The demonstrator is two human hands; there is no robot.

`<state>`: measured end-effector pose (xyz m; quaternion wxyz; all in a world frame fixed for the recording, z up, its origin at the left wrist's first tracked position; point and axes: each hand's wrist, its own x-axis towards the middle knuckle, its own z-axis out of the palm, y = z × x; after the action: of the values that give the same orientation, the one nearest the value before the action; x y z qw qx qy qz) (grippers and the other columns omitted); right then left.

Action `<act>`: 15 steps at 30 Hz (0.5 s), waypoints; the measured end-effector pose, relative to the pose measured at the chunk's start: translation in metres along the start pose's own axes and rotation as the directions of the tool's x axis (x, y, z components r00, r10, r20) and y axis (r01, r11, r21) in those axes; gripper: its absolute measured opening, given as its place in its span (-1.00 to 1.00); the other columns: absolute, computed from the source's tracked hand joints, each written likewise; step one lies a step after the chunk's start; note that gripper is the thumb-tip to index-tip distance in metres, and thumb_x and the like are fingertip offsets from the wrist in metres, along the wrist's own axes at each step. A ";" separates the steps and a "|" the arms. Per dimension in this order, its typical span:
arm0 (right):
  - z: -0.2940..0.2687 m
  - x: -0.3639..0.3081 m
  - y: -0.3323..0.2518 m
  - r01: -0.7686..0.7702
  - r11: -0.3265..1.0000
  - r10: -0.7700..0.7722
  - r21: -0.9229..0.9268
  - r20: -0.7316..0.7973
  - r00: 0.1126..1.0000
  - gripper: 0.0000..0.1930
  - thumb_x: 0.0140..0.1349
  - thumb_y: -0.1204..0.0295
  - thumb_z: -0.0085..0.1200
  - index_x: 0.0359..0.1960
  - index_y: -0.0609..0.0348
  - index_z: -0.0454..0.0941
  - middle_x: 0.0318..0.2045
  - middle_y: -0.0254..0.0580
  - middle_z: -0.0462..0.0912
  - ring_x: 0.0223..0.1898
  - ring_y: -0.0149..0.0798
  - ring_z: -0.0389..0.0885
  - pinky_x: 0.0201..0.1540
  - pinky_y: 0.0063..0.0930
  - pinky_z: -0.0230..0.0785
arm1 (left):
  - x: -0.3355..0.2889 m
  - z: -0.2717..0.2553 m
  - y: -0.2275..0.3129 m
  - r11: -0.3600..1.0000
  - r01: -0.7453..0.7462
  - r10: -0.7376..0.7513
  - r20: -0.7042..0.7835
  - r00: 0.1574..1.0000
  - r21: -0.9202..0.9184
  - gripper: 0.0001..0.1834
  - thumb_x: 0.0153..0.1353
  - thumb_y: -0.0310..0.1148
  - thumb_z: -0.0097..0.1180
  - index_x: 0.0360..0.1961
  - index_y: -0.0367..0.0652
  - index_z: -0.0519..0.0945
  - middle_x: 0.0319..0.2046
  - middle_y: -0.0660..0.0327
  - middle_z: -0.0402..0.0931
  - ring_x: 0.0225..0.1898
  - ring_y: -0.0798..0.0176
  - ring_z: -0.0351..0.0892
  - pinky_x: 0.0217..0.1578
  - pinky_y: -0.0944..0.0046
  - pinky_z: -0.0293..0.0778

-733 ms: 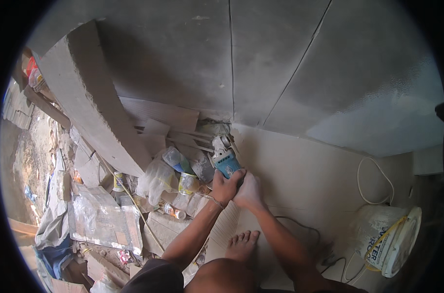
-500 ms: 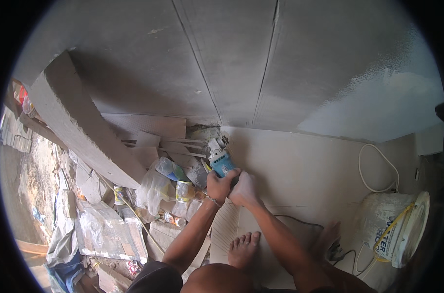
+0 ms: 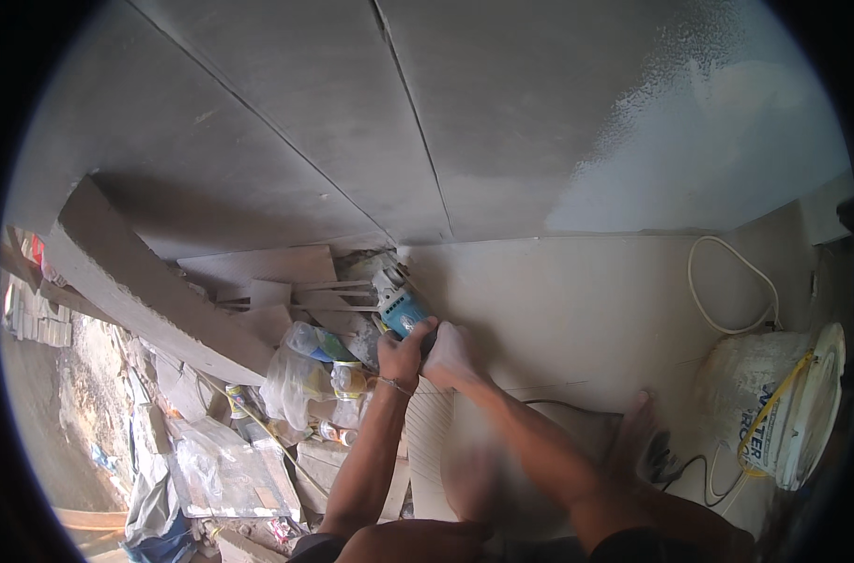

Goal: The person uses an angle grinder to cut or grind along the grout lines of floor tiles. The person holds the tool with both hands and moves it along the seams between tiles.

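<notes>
So, angle grinder (image 3: 404,311): blue body, pale metal head, sitting close to the middle of the view with the head aimed at 11 o'clock, low down by the foot of the wall. Can't make out the wheel.
Left grip (image 3: 399,357): closed on the back of the blue body, thumb over the top. Bracelet (image 3: 393,385) on that wrist.
Right grip (image 3: 449,360): right up against the left one, wrapped round the rear end of the tool, looks dusty and pale. Fingers on the underside of both are hidden.
Wall (image 3: 502,122): grey, fills the 12 o'clock side, two dark lines in it, lighter patch off at 2.
Slab (image 3: 155,281): big and rough-edged, at 9 o'clock from the tool.
Junk pile: around 8 o'clock, with a clear plastic bag (image 3: 291,380) near the left grip and broken boards past it.
Bucket (image 3: 727,385): white, yellow strap, between 3 and 4 o'clock, well apart from the hands.
White cable (image 3: 692,281): looped at 3 o'clock.
Feet: bare, one blurry (image 3: 471,483) toward 5-6, other (image 3: 631,432) at 4.
</notes>
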<state>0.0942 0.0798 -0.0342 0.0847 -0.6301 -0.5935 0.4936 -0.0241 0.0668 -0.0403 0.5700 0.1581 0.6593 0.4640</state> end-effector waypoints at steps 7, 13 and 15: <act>-0.006 0.001 -0.001 0.012 1.000 -0.012 0.005 0.012 1.000 -0.58 0.07 0.30 0.35 -0.14 0.41 0.67 -0.19 0.39 0.77 -0.07 0.32 0.79 0.00 -0.01 0.66 | 0.003 0.002 0.004 1.000 0.029 -0.029 -0.023 0.999 0.010 -0.68 0.18 -0.42 0.51 -0.15 -0.41 0.69 -0.25 0.11 0.74 -0.31 0.22 0.74 -0.25 0.23 0.65; -0.006 0.006 0.002 0.035 0.999 -0.036 0.036 0.034 0.999 -0.59 0.04 0.30 0.37 -0.17 0.41 0.69 -0.23 0.40 0.77 -0.10 0.31 0.80 -0.05 -0.01 0.68 | 0.004 0.003 0.005 0.999 0.045 -0.045 -0.023 0.999 0.027 -0.59 0.18 -0.40 0.51 -0.06 -0.46 0.65 -0.19 0.07 0.73 -0.25 0.17 0.76 -0.19 0.19 0.68; -0.005 0.007 0.002 0.028 0.999 -0.028 0.034 0.020 0.999 -0.59 0.03 0.31 0.37 -0.18 0.41 0.69 -0.22 0.40 0.77 -0.10 0.31 0.80 -0.05 -0.02 0.68 | 0.006 0.003 0.005 0.998 0.052 -0.051 -0.031 0.998 0.031 -0.58 0.18 -0.39 0.51 -0.06 -0.47 0.65 -0.18 0.07 0.73 -0.25 0.17 0.76 -0.19 0.19 0.68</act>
<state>0.0980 0.0870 -0.0366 0.0962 -0.6150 -0.5946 0.5089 -0.0247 0.0755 -0.0400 0.5692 0.1430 0.6791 0.4409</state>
